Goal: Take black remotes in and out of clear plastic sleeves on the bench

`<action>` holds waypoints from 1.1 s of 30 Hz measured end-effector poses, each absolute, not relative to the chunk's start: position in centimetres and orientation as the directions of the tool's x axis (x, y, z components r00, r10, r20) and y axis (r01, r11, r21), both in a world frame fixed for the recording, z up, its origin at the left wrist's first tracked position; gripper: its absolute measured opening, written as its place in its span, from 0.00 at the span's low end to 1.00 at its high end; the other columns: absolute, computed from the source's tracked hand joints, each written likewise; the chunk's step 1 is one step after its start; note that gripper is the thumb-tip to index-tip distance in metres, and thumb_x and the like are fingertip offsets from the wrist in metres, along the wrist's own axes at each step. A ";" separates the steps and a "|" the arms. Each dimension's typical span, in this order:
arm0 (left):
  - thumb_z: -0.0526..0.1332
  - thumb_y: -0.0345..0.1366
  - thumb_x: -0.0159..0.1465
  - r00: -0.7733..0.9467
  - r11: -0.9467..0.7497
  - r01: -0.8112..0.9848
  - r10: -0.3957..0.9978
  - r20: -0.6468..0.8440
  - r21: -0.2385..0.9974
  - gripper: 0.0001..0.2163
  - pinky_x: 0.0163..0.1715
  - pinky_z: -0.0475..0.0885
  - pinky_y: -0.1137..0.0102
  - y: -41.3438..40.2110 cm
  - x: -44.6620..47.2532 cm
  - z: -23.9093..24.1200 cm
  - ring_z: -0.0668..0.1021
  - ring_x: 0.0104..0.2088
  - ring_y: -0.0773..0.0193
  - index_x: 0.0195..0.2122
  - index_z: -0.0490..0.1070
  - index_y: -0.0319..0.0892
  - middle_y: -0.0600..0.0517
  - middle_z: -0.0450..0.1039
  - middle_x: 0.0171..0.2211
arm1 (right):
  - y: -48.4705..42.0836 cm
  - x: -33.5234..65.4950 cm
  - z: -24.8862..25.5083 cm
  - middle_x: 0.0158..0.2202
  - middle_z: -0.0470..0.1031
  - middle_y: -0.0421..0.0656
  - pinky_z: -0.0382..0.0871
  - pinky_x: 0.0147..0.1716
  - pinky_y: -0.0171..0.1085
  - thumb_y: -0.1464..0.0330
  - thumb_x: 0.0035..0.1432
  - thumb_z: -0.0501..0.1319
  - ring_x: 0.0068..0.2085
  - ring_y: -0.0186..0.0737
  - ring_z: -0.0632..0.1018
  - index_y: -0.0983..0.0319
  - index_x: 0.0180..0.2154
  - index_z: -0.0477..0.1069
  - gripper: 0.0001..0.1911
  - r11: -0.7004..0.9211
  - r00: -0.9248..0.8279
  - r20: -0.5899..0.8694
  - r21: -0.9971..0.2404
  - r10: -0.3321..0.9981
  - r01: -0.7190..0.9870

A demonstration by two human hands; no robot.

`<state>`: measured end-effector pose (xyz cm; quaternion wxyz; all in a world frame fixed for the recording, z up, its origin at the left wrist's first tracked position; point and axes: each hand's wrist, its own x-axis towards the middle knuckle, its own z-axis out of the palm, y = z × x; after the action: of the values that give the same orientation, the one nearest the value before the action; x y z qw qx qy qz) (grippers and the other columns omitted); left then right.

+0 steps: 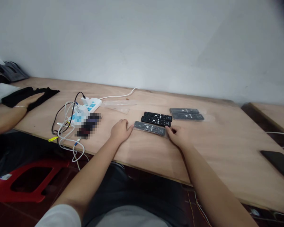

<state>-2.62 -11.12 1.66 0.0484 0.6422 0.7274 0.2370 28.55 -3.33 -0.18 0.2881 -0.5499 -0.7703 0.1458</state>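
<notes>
A black remote control (149, 128) in a clear plastic sleeve lies on the wooden table between my two hands. At its left end is my left hand (121, 130), fingers bent and thumb against the sleeve. My right hand (177, 135) has its fingers closed at the right end of the same sleeve. Just behind lie two unwrapped black remote controls (157, 119), side by side and touching. Farther right, two more remote controls (186, 114) rest in clear plastic. My fingertips are partly hidden, so their exact grip is hard to see.
A white power strip (91, 107) with plugs and tangled cables (66, 138) sits left, beside a blurred-out object (88, 126). Flat clear plastic (119, 105) lies behind. Another person's hand (30, 99) rests on black cloth (44, 96). A dark flat object (279, 162) lies far right.
</notes>
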 end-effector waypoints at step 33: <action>0.73 0.43 0.54 -0.349 0.010 0.354 0.929 0.122 0.935 0.20 0.34 0.72 0.69 -8.0 -2.2 -1.0 0.78 0.29 0.65 0.40 0.65 0.44 0.53 0.75 0.32 | -2.1 28.8 -1.9 0.33 0.79 0.47 0.70 0.33 0.43 0.49 0.53 0.66 0.31 0.45 0.76 0.60 0.37 0.77 0.22 0.270 -0.099 0.267 -0.740 0.958 0.616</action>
<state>-2.23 -8.04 -0.99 0.2866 0.4931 0.6504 0.5016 28.79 -2.13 -1.95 0.3721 -0.5584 -0.7048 0.2302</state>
